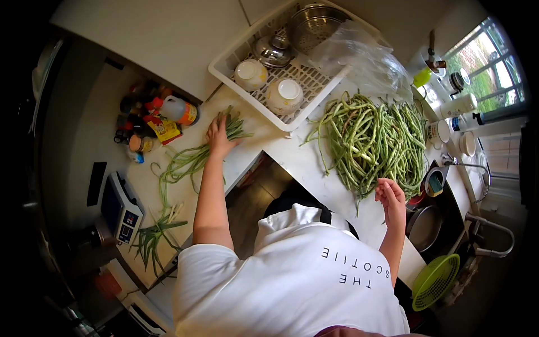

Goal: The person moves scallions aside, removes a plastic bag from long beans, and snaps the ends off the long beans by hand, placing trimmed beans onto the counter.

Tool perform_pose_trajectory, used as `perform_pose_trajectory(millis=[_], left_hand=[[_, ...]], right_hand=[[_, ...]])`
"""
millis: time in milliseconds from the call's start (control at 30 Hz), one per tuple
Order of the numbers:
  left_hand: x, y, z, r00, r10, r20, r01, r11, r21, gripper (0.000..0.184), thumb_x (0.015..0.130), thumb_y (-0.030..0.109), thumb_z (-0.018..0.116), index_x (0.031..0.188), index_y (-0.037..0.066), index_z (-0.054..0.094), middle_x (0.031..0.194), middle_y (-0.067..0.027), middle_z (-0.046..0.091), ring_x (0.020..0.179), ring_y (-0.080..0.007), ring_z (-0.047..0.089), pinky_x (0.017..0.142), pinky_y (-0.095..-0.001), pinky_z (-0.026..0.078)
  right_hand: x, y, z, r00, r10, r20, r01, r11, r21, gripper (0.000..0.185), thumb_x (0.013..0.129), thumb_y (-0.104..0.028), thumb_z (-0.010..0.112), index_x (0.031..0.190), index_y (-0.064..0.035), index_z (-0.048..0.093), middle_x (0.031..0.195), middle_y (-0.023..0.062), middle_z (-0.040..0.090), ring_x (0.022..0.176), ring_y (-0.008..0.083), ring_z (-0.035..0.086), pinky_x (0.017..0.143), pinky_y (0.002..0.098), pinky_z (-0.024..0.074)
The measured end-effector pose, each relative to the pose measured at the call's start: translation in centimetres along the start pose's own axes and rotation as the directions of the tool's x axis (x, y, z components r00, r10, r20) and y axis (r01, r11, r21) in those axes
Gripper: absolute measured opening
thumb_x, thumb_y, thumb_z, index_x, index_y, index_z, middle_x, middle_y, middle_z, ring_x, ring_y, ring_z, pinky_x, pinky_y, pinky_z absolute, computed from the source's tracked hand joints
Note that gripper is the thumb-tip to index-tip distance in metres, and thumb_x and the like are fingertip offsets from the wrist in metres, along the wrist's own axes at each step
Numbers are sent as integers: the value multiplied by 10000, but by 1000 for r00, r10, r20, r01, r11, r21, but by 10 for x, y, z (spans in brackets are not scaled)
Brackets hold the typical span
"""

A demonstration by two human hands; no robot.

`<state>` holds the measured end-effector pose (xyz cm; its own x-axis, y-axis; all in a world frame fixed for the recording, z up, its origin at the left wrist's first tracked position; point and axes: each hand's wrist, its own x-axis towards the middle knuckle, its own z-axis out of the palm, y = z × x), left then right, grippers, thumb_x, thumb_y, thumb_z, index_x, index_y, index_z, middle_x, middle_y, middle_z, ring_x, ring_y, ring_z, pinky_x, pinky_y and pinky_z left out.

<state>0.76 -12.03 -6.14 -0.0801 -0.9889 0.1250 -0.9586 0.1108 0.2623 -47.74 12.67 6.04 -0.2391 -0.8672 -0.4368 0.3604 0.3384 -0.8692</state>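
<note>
My left hand (pixel 220 139) reaches out over the counter, fingers and thumb around a small bunch of green long beans (pixel 233 124). More long beans (pixel 188 160) trail from beside that hand down the counter. At the near edge of a large heap of long beans (pixel 373 143), my right hand (pixel 391 195) is held with its fingers pressed together. What those fingers hold, if anything, is too small to make out.
A white drying rack (pixel 264 109) with bowls and a steamer stands at the back, a clear plastic bag (pixel 365 56) beside it. Bottles and packets (pixel 163 121), a scale (pixel 120 208) and green leafy stalks (pixel 157 236) are left. A sink pan (pixel 425 227) and green colander (pixel 435 282) are right.
</note>
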Motion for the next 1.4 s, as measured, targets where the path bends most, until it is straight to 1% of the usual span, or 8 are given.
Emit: perform_pose_trajectory(millis=[133,433,500,800,900,1133,1300,1400], left_hand=[[-14,33,-10,991,106,-76,-91,981,173,716,692,237,826,1324,124,509,1312,-124,490,1237,-340,439,1046,-514,321],[-80,203,19,826,559,-80,-537,733,-417,63,797,77,700,821,61,643,793,-57,600,734,-237,609,648,-358,493],[-66,246,30,940,333,70,-212,735,-644,96,834,133,716,835,53,664,742,-61,611,642,-203,595,606,-337,484],[-10,340,41,880,368,300,-183,845,-502,147,863,168,730,823,51,651,631,-5,575,565,-110,524,524,-253,411],[-24,353,14,747,476,465,271,421,-866,168,869,122,739,805,53,600,678,69,549,592,6,449,507,-169,334],[-89,381,-37,527,736,425,178,393,-902,200,820,87,771,776,51,579,654,55,556,574,-10,467,514,-187,360],[-90,372,-40,449,853,266,-217,393,-894,115,882,124,703,900,14,678,719,-15,649,561,-72,541,521,-214,416],[-71,366,-48,563,650,510,302,413,-859,248,981,190,588,1140,12,654,908,-54,694,643,-88,580,526,-210,435]], right_hand=[[-2,8,-9,999,-4,-39,1,998,-58,242,990,-226,570,1052,-9,656,823,16,640,726,91,577,694,231,472],[-1,23,-24,998,-60,-26,54,980,-191,456,1035,-343,473,841,14,678,804,49,663,735,119,588,726,268,471],[-4,18,-16,996,-81,-31,75,984,-160,434,1037,-335,469,898,17,681,813,48,665,748,118,594,731,269,480],[-21,27,-22,994,-112,-5,110,984,-137,323,1039,-267,480,1070,-4,666,856,29,661,812,103,606,775,264,503],[-24,28,-28,992,-115,-57,110,990,-88,299,1032,-248,494,1081,-8,666,879,25,665,828,97,607,773,260,500],[1,6,3,937,-301,-175,300,953,-32,322,1012,-250,534,1171,11,635,998,26,683,919,86,610,824,260,495],[4,-4,13,952,-287,-107,299,945,133,304,971,-196,609,1192,11,634,970,30,672,871,68,592,781,232,487],[-8,-14,16,929,-363,-72,370,914,165,287,970,-166,607,1198,5,636,970,24,680,864,74,602,790,241,492]])
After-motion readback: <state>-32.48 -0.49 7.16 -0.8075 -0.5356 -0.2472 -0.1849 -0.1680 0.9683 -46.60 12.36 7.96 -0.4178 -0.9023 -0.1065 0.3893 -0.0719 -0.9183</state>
